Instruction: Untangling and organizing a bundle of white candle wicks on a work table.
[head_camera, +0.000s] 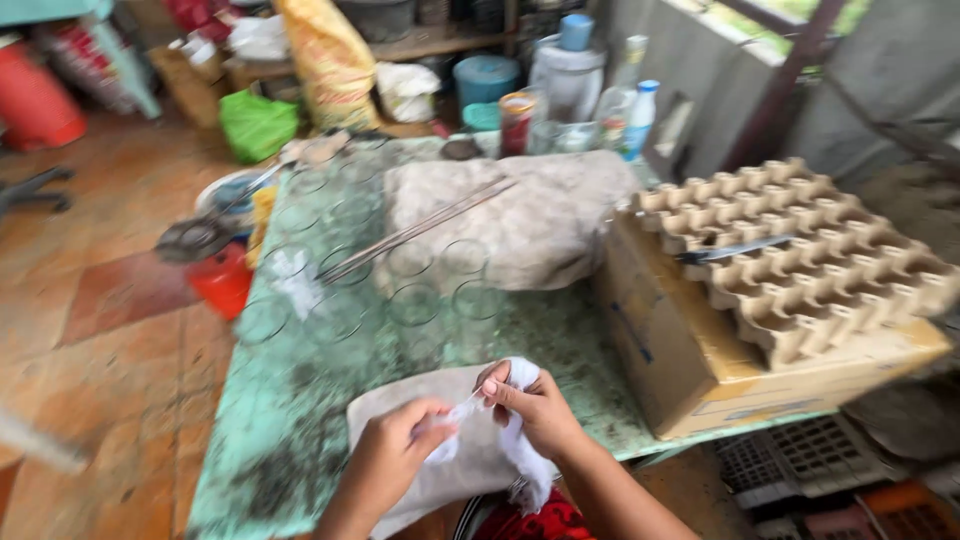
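We are holding a white cloth in both hands at the near edge of the tabletop. Our right hand is closing its fingers around the upper part of the cloth, while our left hand is pinching a thin strip of the cloth; the rest is hanging down past the near edge. Under our hands a grey mat is lying on the tabletop. Just beyond it, empty glass jars are standing in a cluster toward the left edge, with long metal rods lying across a larger grey cloth behind them. At the right edge a cardboard box is carrying an egg tray, and a knife is resting on the tray.
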